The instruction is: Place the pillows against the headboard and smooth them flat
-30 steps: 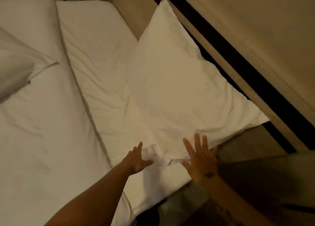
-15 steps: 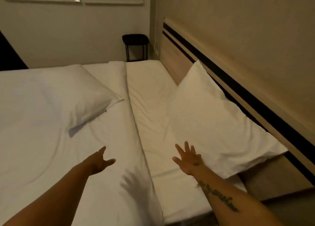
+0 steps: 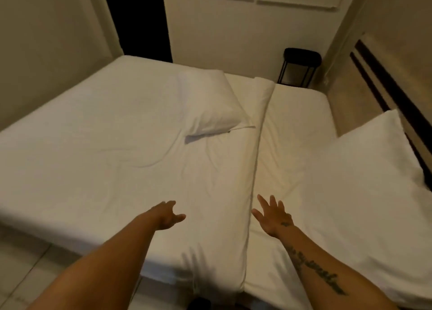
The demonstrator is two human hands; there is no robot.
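Both forearms are showing bare from the lower edge of the frame up to the wrists; no sleeve is covering either one, and no watch, band or ring is showing on them. The left hand is showing bare, its outline blurring slightly; the left forearm is carrying no visible marking. The right hand is bearing a small dark tattoo on its back near the wrist, its shape too small to make out; the right forearm is wearing a line of dark cursive lettering running lengthwise along its top side; the words are blurring too much to read.
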